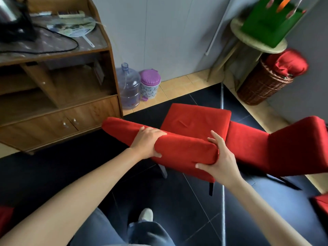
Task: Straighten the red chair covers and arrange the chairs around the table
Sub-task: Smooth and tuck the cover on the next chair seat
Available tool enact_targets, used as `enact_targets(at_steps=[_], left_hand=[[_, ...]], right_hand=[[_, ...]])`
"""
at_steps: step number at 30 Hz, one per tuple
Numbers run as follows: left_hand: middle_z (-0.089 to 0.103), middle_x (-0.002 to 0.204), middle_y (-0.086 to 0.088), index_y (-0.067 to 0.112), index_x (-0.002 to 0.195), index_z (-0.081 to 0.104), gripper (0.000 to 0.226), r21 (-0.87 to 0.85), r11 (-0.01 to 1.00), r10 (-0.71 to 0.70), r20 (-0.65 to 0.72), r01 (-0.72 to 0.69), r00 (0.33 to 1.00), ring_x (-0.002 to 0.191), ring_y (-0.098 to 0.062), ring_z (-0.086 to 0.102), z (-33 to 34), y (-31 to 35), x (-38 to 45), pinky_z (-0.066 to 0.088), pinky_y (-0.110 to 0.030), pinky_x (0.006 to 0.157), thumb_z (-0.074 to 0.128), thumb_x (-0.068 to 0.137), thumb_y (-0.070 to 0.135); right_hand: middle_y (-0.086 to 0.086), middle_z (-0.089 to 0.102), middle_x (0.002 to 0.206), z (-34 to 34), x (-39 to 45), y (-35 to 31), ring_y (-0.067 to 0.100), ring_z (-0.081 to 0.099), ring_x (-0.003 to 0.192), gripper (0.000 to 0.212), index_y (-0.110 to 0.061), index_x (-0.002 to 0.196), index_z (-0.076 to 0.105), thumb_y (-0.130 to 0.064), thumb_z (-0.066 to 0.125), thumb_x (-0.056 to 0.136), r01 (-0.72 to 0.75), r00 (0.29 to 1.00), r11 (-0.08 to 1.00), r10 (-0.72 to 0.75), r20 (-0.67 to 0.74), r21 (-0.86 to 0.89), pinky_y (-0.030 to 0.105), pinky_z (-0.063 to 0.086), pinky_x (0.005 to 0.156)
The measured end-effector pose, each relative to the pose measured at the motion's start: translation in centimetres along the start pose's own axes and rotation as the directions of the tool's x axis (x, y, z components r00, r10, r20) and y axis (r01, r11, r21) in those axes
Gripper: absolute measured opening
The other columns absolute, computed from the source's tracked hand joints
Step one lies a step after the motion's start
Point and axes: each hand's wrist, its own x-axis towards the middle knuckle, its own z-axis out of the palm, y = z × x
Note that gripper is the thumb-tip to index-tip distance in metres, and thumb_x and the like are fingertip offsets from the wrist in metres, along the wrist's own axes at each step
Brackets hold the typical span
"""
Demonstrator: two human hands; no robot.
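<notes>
- Hands are both on the top edge of the backrest point(177, 148) of the nearest chair. The left hand point(147, 142) is curled over the top, with fingers in front and thumb under, and the right hand point(221, 158) clasps the right corner, with fingers spread up the side and thumb below.
- Cover point(186, 153) is red, fuzzy cloth over padding. I judge it soft and a little loose, so it may slide or wrinkle under the palm rather than move the chair.
- For moving the chair, the padded top rail looks the best place to hold, because the frame inside is stiff. For straightening, it seems better to pinch the cloth at the corners and the lower hem.
- Seat point(197, 118) lies beyond the backrest, also red, with one small crease. Thin dark legs point(211, 189) suggest a light chair that can tip or scrape on the dark tiled floor point(177, 210).
- Second red chair point(284, 148) stands just beside it on the right, apparently touching it.
- Wooden cabinet point(58, 103) is near on the left, so a turn needs care.
</notes>
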Motion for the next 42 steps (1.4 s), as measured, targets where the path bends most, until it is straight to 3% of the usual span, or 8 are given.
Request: enact_targets(at_steps=[4,9,13,16,25,30,42], left_hand=[[0.058,0.128,0.008,0.031,0.13,0.052,0.082,0.054,0.997,0.056,0.011,-0.056,0.998,0.12,-0.019,0.049,0.5,1.5,0.6,0.029,-0.047,0.108,0.084,0.057,0.051],[0.051,0.134,0.008,0.032,0.139,0.041,0.095,0.113,0.987,0.107,0.042,-0.111,0.993,0.125,-0.017,0.044,1.1,2.7,1.3,0.022,-0.046,0.113,0.082,0.057,0.056],[0.04,0.145,0.006,0.031,0.146,0.028,0.106,0.132,0.991,0.018,0.097,-0.031,0.995,0.134,-0.018,0.036,1.2,0.6,0.6,0.024,-0.048,0.113,0.083,0.058,0.051],[0.041,0.146,0.006,0.029,0.145,0.03,0.102,0.187,0.982,-0.024,0.139,-0.003,0.99,0.136,-0.017,0.035,0.7,-0.5,0.9,0.023,-0.049,0.113,0.084,0.06,0.046],[0.059,0.121,0.004,0.024,0.126,0.05,0.075,0.305,0.922,0.18,0.209,-0.238,0.961,0.109,-0.023,0.055,1.9,3.4,3.1,0.041,-0.04,0.097,0.078,0.063,0.053],[0.062,0.113,0.004,0.025,0.121,0.053,0.073,0.346,0.892,0.225,0.215,-0.29,0.95,0.101,-0.023,0.057,1.7,4.3,4.1,0.045,-0.035,0.089,0.079,0.061,0.055],[0.063,0.113,0.004,0.027,0.123,0.054,0.07,0.452,0.831,0.24,0.235,-0.325,0.942,0.101,-0.021,0.058,0.9,4.7,4.4,0.042,-0.031,0.087,0.079,0.063,0.054]], right_hand=[[-0.005,0.049,0.137,-0.7,-0.5,0.1,0.017,0.047,0.126,0.107,-0.03,0.146,0.036,-0.027,0.093,0.055,-0.022,0.999,0.995,0.025,0.027,-0.098,0.022,0.033,0.101],[-0.004,0.056,0.133,-2.4,-1.5,1.2,0.016,0.053,0.123,0.097,-0.026,0.14,0.049,-0.029,0.093,0.054,-0.062,0.998,0.988,0.061,-0.009,-0.138,0.026,0.036,0.103],[-0.002,0.058,0.133,-3.4,-2.7,2.2,0.018,0.055,0.121,0.102,-0.025,0.141,0.049,-0.027,0.095,0.05,-0.119,0.993,0.982,0.115,-0.036,-0.146,0.031,0.039,0.105],[-0.002,0.058,0.132,-4.5,-3.8,3.7,0.018,0.056,0.12,0.103,-0.026,0.141,0.048,-0.025,0.096,0.049,-0.163,0.986,0.974,0.157,-0.047,-0.16,0.028,0.039,0.103],[0.005,0.05,0.135,-6.7,-6.3,7.5,0.026,0.053,0.12,0.106,-0.03,0.144,0.043,-0.03,0.094,0.051,-0.286,0.957,0.904,0.288,-0.043,-0.318,0.035,0.043,0.097],[0.001,0.053,0.135,-6.2,-7.7,8.6,0.023,0.053,0.12,0.105,-0.03,0.141,0.047,-0.031,0.095,0.048,-0.346,0.938,0.906,0.341,-0.064,-0.244,0.034,0.041,0.1],[-0.003,0.058,0.129,-2.6,-10.7,8.3,0.021,0.057,0.115,0.098,-0.03,0.136,0.054,-0.034,0.094,0.046,-0.435,0.898,0.891,0.418,-0.141,-0.128,0.034,0.043,0.099]])
